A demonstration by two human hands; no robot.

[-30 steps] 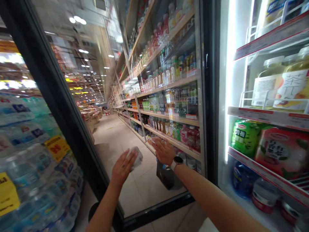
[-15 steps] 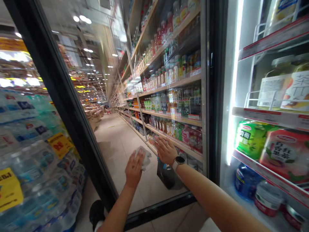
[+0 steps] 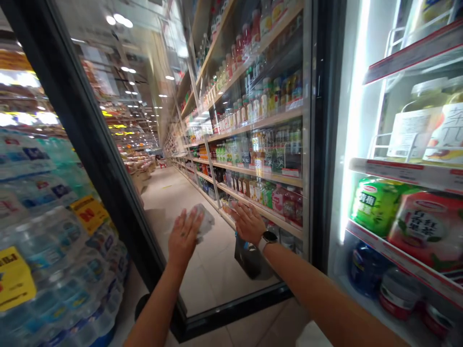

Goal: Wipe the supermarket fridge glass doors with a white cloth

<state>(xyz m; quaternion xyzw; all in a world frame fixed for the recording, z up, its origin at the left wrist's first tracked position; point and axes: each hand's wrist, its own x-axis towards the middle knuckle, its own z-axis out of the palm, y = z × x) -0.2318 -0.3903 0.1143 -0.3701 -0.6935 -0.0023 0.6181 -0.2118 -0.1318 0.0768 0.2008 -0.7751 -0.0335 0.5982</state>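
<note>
Between dark frame bars, a glass door (image 3: pixel 152 250) stands swung open in front of me. My left hand (image 3: pixel 184 236) lies on the glass with its fingers stretched out. It presses a thin grey cloth (image 3: pixel 205 222), part of which sticks out on its right side. My right hand (image 3: pixel 249 222), with a watch (image 3: pixel 269 237) on the wrist, is further right on the same pane. Its fingers are extended and flat, and no cloth shows under it. The fingertips of the right hand meet a faint mirrored shape in the glass.
Right, a lit cooler holds bottles and drink packs (image 3: pixel 374 205) on shelves with price rails (image 3: pixel 405 173). Left stand stacked packs of bottled water (image 3: pixel 47 246) with yellow signs (image 3: pixel 14 279). Drink shelves and an aisle show in the glass, with a dark box-like shape (image 3: pixel 249 258) low down.
My left hand has slid left and slightly up across the glass, and the grey cloth has moved with it. My right hand stays at nearly the same spot.
</note>
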